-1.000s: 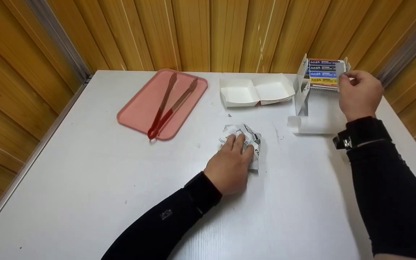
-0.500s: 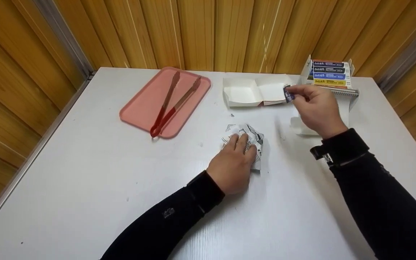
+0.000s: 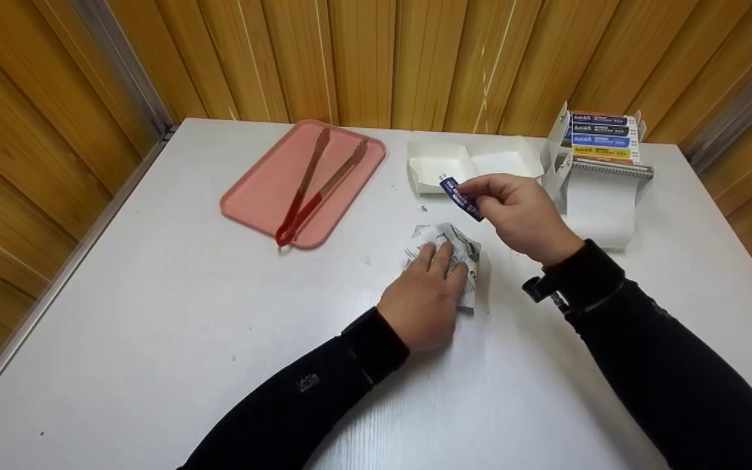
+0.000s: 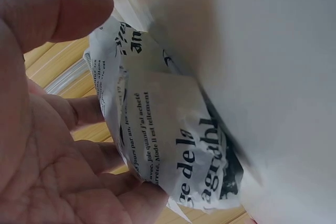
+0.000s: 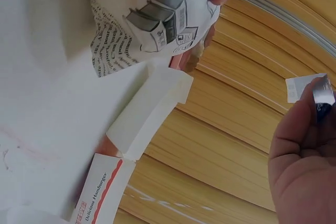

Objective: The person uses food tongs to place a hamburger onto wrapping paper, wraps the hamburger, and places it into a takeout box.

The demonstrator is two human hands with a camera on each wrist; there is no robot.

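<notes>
Label (image 3: 461, 200), raised near the wrapped parcel (image 3: 465, 249), was pinched by the right hand (image 3: 523, 219) in the head view; the left hand's (image 3: 422, 300) relaxed fingers rested on that parcel. Left-wrist view alone showed its palm; right-wrist view alone, "Delicious Hamburger" on the carton (image 5: 102, 190).

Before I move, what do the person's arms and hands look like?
The left hand and right hand are ungloved. Long black fabric sleeves reach wide black wristbands. The left sleeve bears a small, pale, illegible marking; a small black fitting with a silvery part juts from the right wristband.
</notes>
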